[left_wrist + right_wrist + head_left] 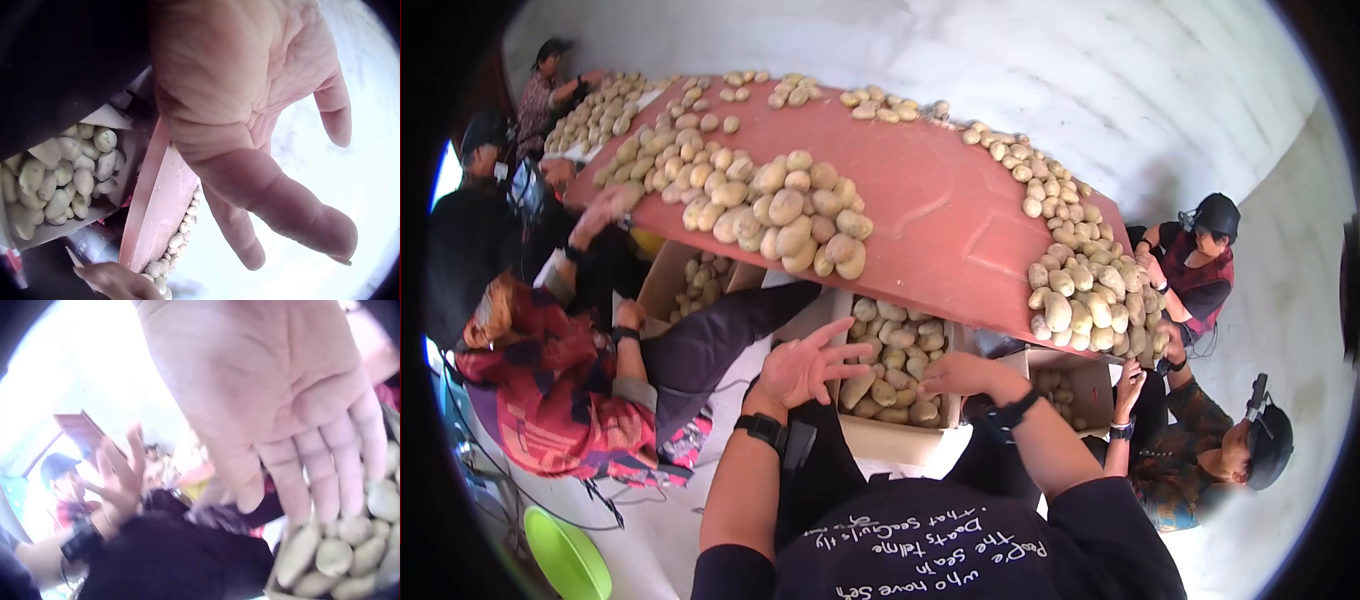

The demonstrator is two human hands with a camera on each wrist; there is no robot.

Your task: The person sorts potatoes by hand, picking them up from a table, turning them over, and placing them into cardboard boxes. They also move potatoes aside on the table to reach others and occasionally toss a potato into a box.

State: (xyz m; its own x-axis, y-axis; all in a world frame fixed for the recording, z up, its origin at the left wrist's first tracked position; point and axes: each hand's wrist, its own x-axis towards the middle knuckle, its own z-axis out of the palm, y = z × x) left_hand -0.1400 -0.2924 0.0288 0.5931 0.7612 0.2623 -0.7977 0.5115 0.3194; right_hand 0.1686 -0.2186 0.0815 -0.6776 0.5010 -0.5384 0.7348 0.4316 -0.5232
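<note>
My left hand is raised with its fingers spread and holds nothing; the left wrist view shows the bare palm. My right hand hovers over the near right side of a cardboard box. In the right wrist view its straight fingers point down towards the potatoes, with nothing in the palm. Loose potatoes fill that box, which stands between my knees, under the near edge of the red table.
Piles of potatoes lie on the table's left and right. Other boxes stand at left and right. Several people sit or stand around the table, their arms close by. A green basin and cables lie on the left floor.
</note>
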